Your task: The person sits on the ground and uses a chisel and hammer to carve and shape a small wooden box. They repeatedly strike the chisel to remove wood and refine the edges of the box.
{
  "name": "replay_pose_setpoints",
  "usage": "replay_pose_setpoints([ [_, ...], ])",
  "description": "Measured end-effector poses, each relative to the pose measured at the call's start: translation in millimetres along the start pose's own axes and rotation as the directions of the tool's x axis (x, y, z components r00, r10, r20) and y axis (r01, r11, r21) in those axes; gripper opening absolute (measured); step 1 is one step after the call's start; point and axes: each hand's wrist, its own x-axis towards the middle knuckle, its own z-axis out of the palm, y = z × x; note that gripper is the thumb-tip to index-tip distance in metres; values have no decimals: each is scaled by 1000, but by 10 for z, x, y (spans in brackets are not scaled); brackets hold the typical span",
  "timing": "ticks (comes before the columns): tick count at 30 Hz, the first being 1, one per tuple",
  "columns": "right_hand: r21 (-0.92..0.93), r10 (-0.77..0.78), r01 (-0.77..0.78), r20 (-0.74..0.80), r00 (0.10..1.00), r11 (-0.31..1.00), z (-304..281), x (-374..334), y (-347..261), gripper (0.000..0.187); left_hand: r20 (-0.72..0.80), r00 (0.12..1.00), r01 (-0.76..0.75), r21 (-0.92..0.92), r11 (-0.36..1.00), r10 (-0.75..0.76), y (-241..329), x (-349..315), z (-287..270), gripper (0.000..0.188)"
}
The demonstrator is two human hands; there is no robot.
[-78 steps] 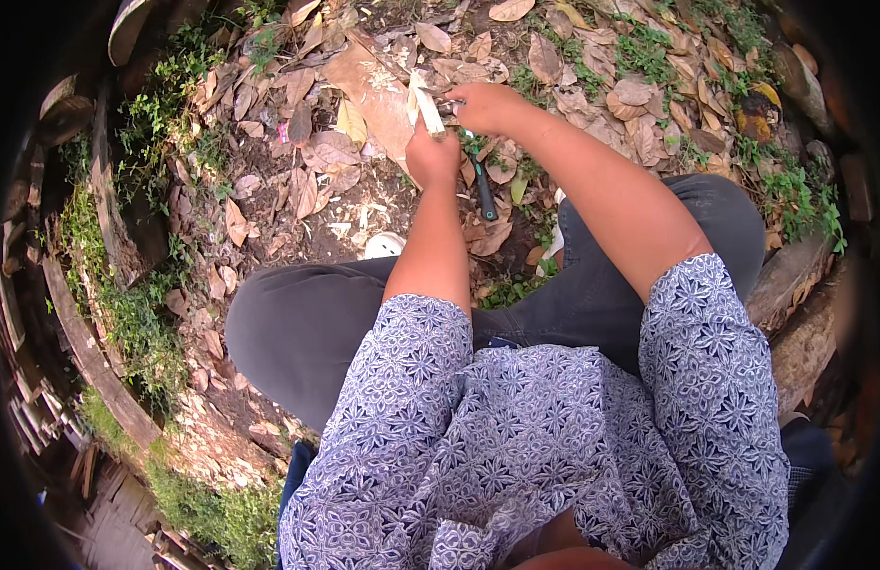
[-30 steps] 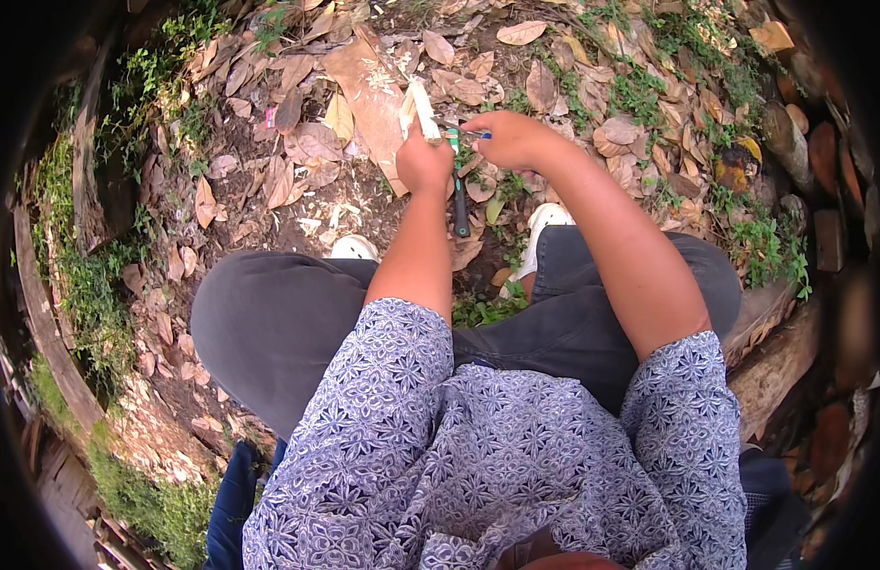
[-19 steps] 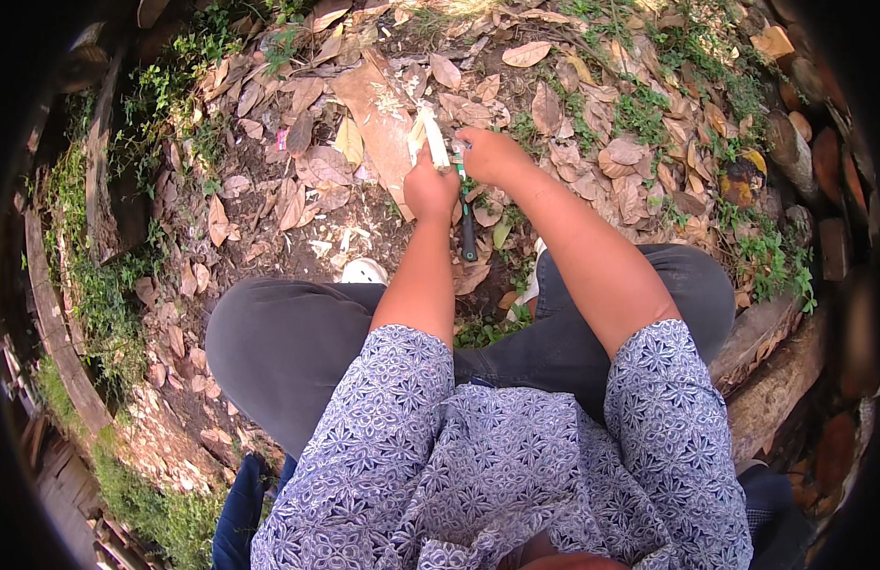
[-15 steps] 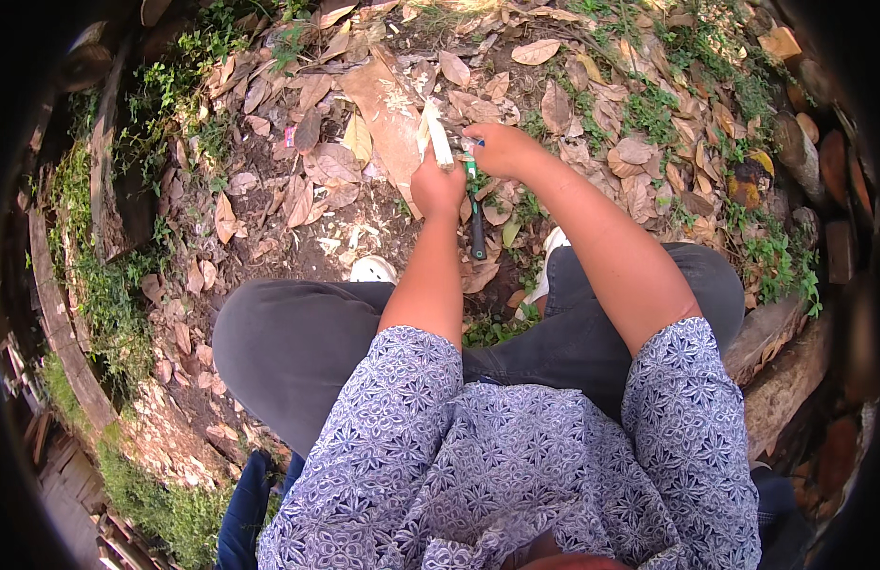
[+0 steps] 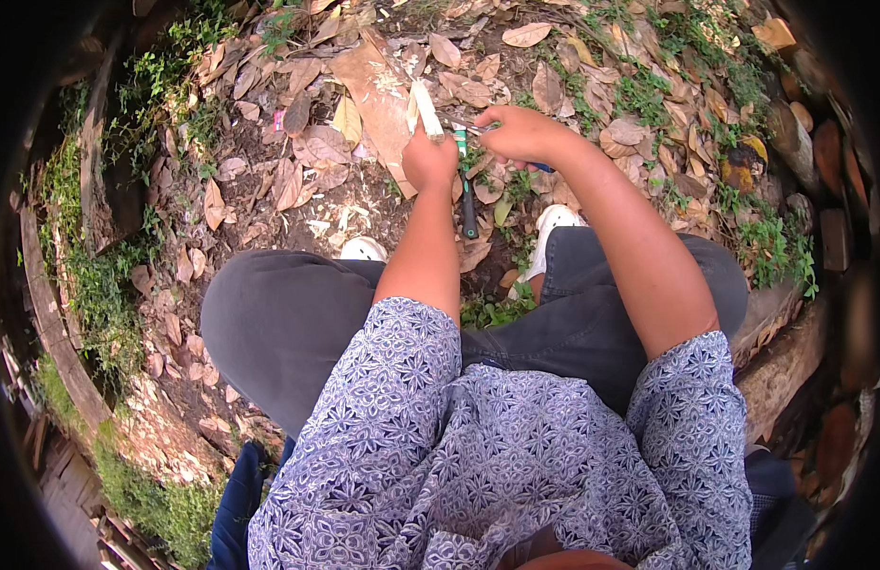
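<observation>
While the left hand [image 5: 430, 160] grips 1 pale wooden stick [image 5: 425, 109] in its fist, the right hand [image 5: 520, 133] pinches a green-handled tool [image 5: 465, 180] above dry leaves [image 5: 307, 161].

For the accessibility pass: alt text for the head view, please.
Seen from above, a seated person's left hand grips a pale wooden stick while the right hand holds a small knife against it, over ground covered in dry leaves, wood shavings and patches of weeds.
</observation>
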Motion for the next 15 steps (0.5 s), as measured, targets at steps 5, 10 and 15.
replay_pose_setpoints([
  [5,44,-18,13,102,995,999,-60,-90,63,59,5,1000,23,-2,1000,-23,3,-46,4,41],
  [10,-27,-29,32,100,995,999,-86,-209,21,58,10,1000,-16,67,998,16,-6,-9,44,60],
  [15,-120,-2,5,26,1000,993,-44,-320,-31,50,-11,1000,-26,56,998,26,-29,-29,87,50],
])
